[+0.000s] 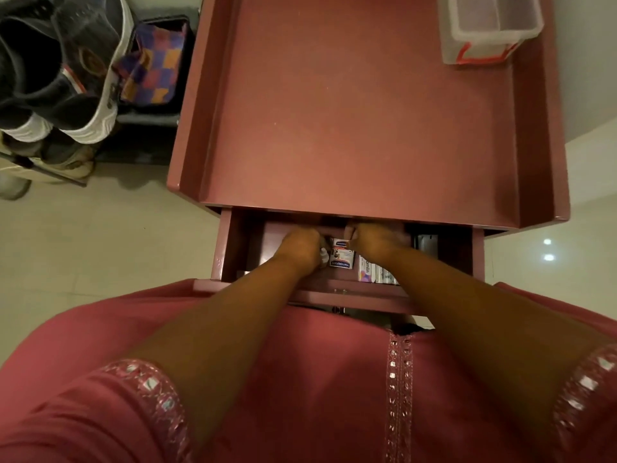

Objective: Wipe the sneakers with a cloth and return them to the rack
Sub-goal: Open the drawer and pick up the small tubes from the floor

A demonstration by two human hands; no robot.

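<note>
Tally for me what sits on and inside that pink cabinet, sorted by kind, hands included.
Clear plastic container on the top: 1
Plaster box in the open drawer: 1
Other packets in the drawer: at least 2, partly hidden
Hands, left hand and right hand, in the drawer: 2
Total: at least 6

A clear plastic box (488, 26) sits on the pink cabinet (350, 111), whose open drawer (230, 248) holds small cartons (341, 253).

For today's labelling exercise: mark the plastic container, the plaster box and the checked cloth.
plastic container (480, 45), head view, its clear front wall.
plaster box (341, 254), head view, its printed top face.
checked cloth (157, 68), head view, middle of its folds.
</note>
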